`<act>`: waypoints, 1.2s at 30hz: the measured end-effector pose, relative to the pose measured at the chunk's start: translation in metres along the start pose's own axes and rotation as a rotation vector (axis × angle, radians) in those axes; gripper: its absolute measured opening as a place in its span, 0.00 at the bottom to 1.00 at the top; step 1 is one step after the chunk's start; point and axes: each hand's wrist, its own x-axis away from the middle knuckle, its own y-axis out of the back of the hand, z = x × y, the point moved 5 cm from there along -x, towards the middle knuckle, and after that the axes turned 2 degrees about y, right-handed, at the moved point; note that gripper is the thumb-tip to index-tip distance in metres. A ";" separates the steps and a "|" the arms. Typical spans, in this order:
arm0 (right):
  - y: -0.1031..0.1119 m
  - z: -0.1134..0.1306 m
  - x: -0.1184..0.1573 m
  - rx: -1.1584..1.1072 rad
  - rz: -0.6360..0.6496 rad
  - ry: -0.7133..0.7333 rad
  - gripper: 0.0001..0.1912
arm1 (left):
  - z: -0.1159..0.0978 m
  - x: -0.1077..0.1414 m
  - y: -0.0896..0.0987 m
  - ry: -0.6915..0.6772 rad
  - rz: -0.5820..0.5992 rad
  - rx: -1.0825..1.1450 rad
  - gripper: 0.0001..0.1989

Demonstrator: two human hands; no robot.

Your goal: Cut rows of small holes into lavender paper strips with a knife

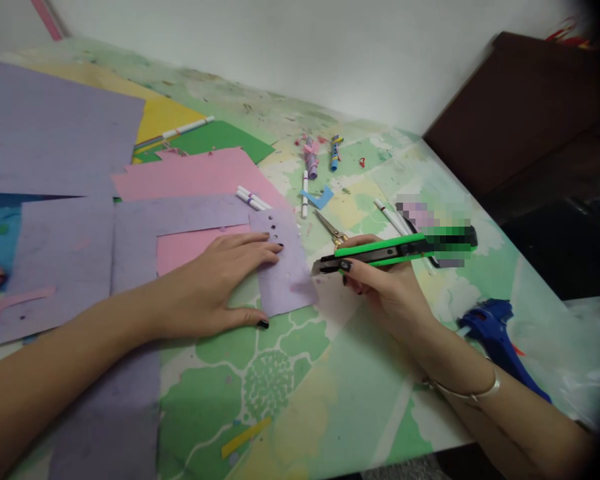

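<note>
My left hand point(230, 273) lies flat with its fingers spread, pressing on a small purple piece of paper point(295, 267) that has several punched holes. In my right hand point(385, 283) is a green box cutter point(400, 250), gripped between thumb and fingers. Its black tip points left, just beside the right edge of the purple piece; whether it touches the paper I cannot tell. Under the left fingers a larger purple sheet point(195, 212) with a cut-out edge also lies on pink paper point(200, 173). Scissors point(330, 227) rest behind the cutter, partly hidden by my right hand.
A blue glue gun point(500, 347) lies right of my right wrist. White marker-like sticks point(254, 199), a blue paper scrap point(321, 197) and small rolled papers point(311, 159) sit further back. Green paper point(225, 143) and a large purple sheet point(55, 127) are at the left. A yellow strip point(246, 437) is in front.
</note>
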 end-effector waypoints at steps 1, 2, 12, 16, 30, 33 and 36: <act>0.001 -0.001 0.000 -0.009 -0.018 -0.003 0.09 | -0.002 -0.001 0.000 -0.008 -0.005 -0.008 0.34; 0.002 -0.002 0.000 -0.018 -0.031 -0.004 0.09 | -0.004 -0.002 0.000 -0.016 -0.006 -0.015 0.33; 0.003 0.001 0.004 -0.005 -0.019 0.024 0.09 | -0.020 0.003 0.011 -0.047 -0.015 0.015 0.27; 0.003 0.002 0.005 -0.001 -0.016 0.044 0.11 | -0.011 0.006 0.018 -0.064 0.000 -0.021 0.36; -0.009 0.000 0.008 -0.111 0.085 -0.023 0.09 | -0.019 0.002 0.000 -0.217 -0.132 -0.223 0.26; -0.009 -0.001 0.007 -0.084 0.103 -0.018 0.10 | -0.018 0.002 0.001 -0.167 -0.181 -0.230 0.27; -0.007 -0.001 0.006 -0.050 0.086 -0.014 0.07 | -0.009 0.001 0.008 -0.019 -0.264 -0.169 0.29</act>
